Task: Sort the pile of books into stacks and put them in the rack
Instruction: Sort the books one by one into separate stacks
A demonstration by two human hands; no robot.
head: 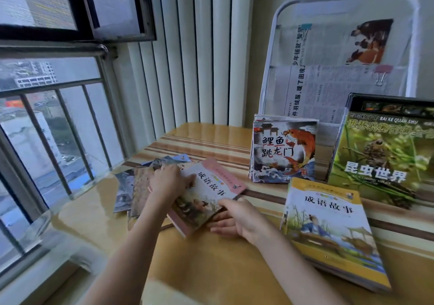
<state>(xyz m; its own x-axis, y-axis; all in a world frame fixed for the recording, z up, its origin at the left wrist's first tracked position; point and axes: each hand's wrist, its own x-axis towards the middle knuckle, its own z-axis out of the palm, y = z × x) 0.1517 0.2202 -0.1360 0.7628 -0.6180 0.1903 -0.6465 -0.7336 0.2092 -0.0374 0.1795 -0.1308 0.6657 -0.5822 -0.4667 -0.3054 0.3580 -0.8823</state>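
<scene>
A pink-bordered book [206,194] lies tilted on the table, partly over a loose pile of thin books [131,192] at the left. My left hand [168,182] grips its far left edge, fingers over the cover. My right hand [234,217] holds its near right corner, thumb on top and fingers underneath. A yellow-bordered book [328,231] tops a stack at the right. A stack of carp-cover picture books [284,152] and a green insect book [380,154] stand upright against the white mesh rack [413,46].
The wooden table [211,264] has a striped band across the back. A window with metal bars [58,128] runs along the left, and white vertical panels [187,57] stand behind. A newspaper [328,81] is clipped inside the rack.
</scene>
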